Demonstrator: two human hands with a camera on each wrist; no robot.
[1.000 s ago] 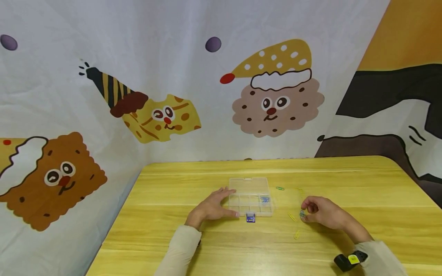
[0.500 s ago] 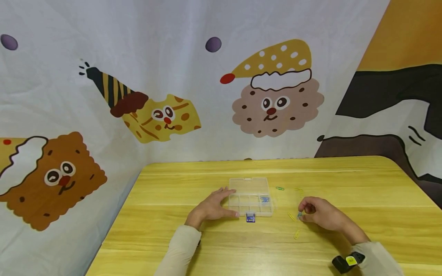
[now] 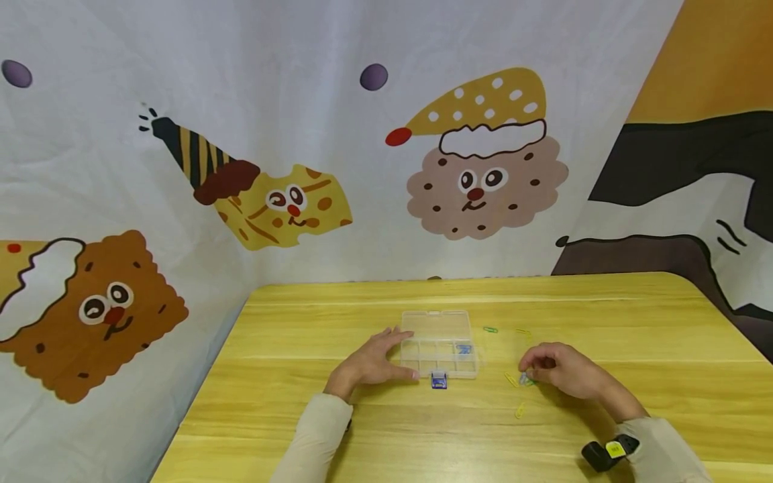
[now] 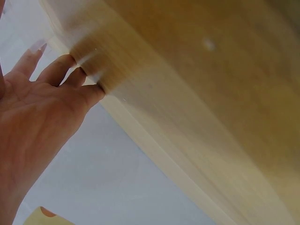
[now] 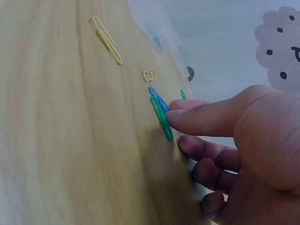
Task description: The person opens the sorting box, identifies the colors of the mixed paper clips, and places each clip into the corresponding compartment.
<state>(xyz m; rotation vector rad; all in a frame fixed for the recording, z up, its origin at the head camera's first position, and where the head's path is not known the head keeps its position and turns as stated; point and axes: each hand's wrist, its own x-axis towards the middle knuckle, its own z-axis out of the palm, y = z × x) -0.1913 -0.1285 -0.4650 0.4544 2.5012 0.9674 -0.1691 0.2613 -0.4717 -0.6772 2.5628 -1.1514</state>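
My right hand (image 3: 561, 369) is over the table to the right of the box, thumb and forefinger pinching a blue paper clip (image 3: 523, 378). A green paper clip (image 5: 161, 119) lies against the blue one, right at the thumb tip in the right wrist view. My left hand (image 3: 374, 359) rests with spread fingers at the left side of a clear compartment box (image 3: 435, 323), its thumb along the front edge. The box lid is raised at the back. Several blue paper clips (image 3: 463, 349) lie in a right-hand compartment. In the left wrist view, the left hand's fingers (image 4: 56, 70) are slightly bent.
Yellow paper clips lie near the right hand: one (image 3: 510, 380) to its left, another (image 3: 520, 410) closer to the front, a third (image 3: 523, 332) behind. Another green paper clip (image 3: 490, 329) is right of the lid. A blue-labelled tab (image 3: 439, 381) sits at the box front.
My right hand has shifted slightly left and the clips at its fingertips have fanned apart, so blue and green now show separately. The left hand and box have stayed put.
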